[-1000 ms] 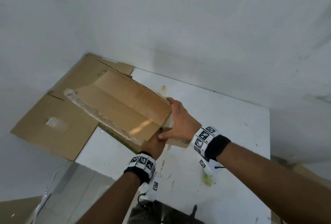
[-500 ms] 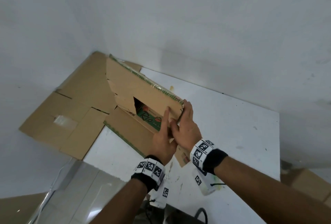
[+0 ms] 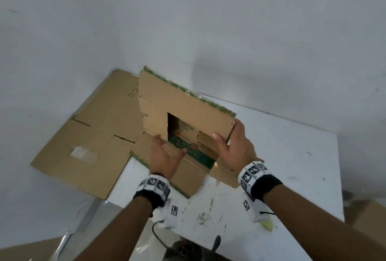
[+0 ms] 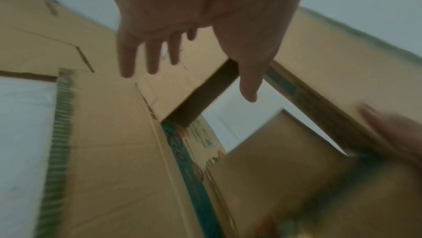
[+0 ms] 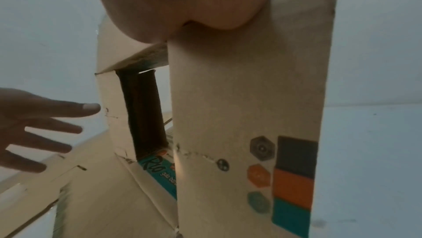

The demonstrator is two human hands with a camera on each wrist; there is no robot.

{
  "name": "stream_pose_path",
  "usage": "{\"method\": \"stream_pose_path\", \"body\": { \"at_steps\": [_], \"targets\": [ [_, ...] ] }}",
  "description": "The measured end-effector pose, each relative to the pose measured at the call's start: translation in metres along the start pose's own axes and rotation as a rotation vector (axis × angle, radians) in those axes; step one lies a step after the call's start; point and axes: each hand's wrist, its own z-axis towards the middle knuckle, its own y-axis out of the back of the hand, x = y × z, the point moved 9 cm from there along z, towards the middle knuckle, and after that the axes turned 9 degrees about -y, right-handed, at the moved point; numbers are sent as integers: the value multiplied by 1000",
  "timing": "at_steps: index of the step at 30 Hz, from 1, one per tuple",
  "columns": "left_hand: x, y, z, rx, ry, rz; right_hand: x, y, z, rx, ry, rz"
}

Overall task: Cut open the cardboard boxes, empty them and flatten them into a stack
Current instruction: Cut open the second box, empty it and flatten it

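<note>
I am gripping with my right hand (image 3: 236,148) the raised panel of the box (image 3: 183,110) printed "Rio", while my left hand (image 3: 165,156) is hovering spread over its lower flap on the counter (image 3: 292,166).

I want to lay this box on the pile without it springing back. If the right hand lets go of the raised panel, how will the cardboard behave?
The raised panel would probably fall or fold at its crease; only the right hand holds it. It looks stiff between folds and light. The left hand is open.
</note>
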Motion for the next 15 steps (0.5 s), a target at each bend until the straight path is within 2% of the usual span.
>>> {"method": "stream_pose_path", "body": {
  "at_steps": [2, 4, 9, 13, 15],
  "targets": [
    [14, 13, 27, -67, 168, 45, -5, 3, 3, -14, 5, -1],
    [11, 17, 58, -79, 186, 110, -8, 1, -1, -25, 20, -1],
    [-5, 20, 113, -29, 91, 167, -13, -2, -9, -44, 9, 15],
    [-6, 56, 104, 59, -205, 196, -27, 22, 2, -85, -7, 77],
    [24, 89, 102, 54, -179, 168, -37, 32, 5, -74, 24, 64]
  ]
}}
